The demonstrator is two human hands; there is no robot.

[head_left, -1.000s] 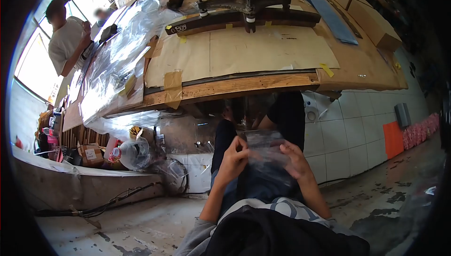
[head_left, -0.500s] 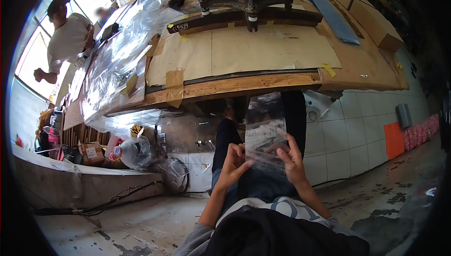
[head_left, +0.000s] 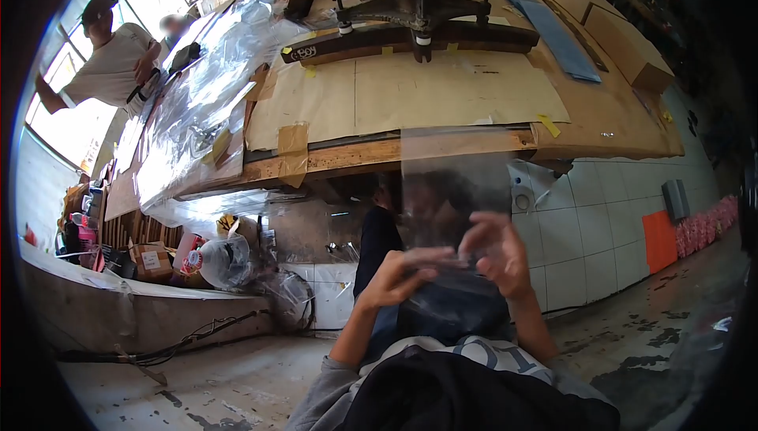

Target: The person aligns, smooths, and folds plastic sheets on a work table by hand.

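Note:
A clear plastic sheet or bag (head_left: pixel 455 194) stands upright above my lap, its top overlapping the table's front edge. My left hand (head_left: pixel 404 274) is at its lower left, fingers pressed together around the plastic's lower edge. On the other side, my right hand (head_left: pixel 499 255) is raised with bent fingers against the lower right of the plastic; motion blurs its fingertips. Whether the right fingers pinch the plastic is unclear. Behind the sheet my dark-clothed legs show through.
The wooden table (head_left: pixel 339 158) carries a paper sheet (head_left: pixel 426 91), a dark metal frame (head_left: pixel 418 16) and crumpled plastic (head_left: pixel 193 91). A person (head_left: pixel 118 63) stands at the left. Below are a large bottle (head_left: pixel 225 261), a carton (head_left: pixel 152 259) and an orange sheet (head_left: pixel 660 240).
The plastic has opened out taller and wider, reaching up over the table edge. My right hand has risen slightly and my left has turned inward. The person at the left has stretched out an arm.

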